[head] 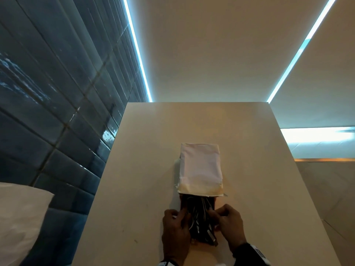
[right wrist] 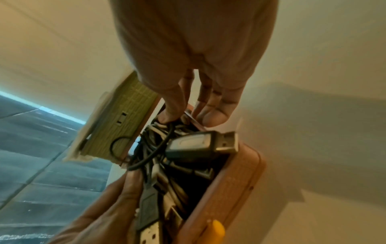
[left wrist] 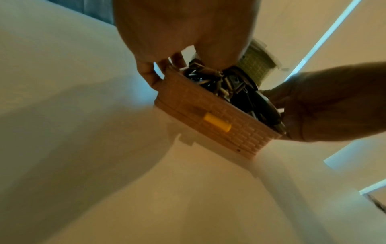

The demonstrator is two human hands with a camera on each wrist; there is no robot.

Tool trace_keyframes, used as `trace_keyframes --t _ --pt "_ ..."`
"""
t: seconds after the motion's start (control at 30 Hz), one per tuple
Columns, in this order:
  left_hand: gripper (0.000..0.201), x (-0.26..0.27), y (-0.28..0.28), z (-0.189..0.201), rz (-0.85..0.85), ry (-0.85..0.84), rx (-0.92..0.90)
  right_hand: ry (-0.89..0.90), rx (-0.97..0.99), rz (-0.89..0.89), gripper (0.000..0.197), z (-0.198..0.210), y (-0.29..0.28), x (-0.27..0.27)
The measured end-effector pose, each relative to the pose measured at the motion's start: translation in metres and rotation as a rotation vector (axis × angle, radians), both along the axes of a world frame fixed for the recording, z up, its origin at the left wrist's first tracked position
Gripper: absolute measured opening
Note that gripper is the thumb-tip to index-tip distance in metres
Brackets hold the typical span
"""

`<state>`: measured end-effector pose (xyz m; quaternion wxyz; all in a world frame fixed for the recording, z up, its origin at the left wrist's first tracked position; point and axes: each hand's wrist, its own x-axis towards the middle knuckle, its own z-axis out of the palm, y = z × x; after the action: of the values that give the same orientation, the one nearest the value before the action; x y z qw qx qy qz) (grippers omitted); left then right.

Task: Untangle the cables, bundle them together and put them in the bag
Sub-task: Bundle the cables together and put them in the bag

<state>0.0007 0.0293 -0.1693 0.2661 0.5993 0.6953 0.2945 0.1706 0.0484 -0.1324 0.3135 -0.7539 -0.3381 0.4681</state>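
Low centre of the head view: cables lie in the open bag on the tabletop. Left hand grips its edge; right hand pinches cable. Only wrist views show the yellow clasp.

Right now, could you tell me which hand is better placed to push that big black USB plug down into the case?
The right hand, I'd say. Its fingertips already touch the cables right beside the plug, which sticks up over the case rim. The left hand steadies the opposite side.
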Motion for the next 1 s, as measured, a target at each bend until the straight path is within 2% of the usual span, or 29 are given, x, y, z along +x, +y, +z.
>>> trace_keyframes --t 0.13,0.23,0.37,0.4,0.47,0.57,0.63,0.7,0.77,0.87,1.0 --pt "0.013 0.002 0.014 0.001 0.009 -0.026 -0.054 0.022 -0.011 -0.065 0.03 -0.006 0.013 0.0" --pt "0.006 0.004 0.033 0.007 -0.006 -0.039 -0.073 0.004 0.009 -0.079 0.033 -0.009 0.027 0.002" --pt "0.031 0.007 0.044 0.011 -0.008 -0.064 -0.036 -0.096 0.046 -0.037 0.026 -0.002 0.045 0.002" --pt "0.032 0.006 0.044 0.013 -0.005 -0.071 -0.044 -0.12 0.054 -0.006 0.027 0.001 0.045 0.002" --pt "0.021 0.002 0.042 0.014 -0.036 -0.085 -0.063 -0.135 0.057 0.038 0.029 0.003 0.043 0.003" --pt "0.015 -0.01 0.033 0.018 -0.085 -0.156 -0.064 -0.069 0.024 0.032 0.029 0.0 0.03 0.011" --pt "0.029 -0.021 0.022 0.023 -0.12 -0.279 -0.076 0.006 -0.016 0.087 0.031 0.003 0.019 0.019" --pt "0.045 -0.03 0.01 0.024 -0.154 -0.365 -0.078 0.068 -0.05 0.217 0.021 0.008 0.005 0.025" --pt "0.052 -0.033 -0.001 0.021 -0.169 -0.346 -0.074 0.032 -0.048 0.326 0.014 0.011 -0.006 0.029" --pt "0.05 -0.03 -0.005 0.016 -0.13 -0.254 -0.06 -0.097 0.017 0.392 0.023 0.014 -0.008 0.026" --pt "0.04 -0.027 0.001 0.011 -0.085 -0.191 -0.024 -0.148 0.073 0.39 0.031 0.012 -0.004 0.013"
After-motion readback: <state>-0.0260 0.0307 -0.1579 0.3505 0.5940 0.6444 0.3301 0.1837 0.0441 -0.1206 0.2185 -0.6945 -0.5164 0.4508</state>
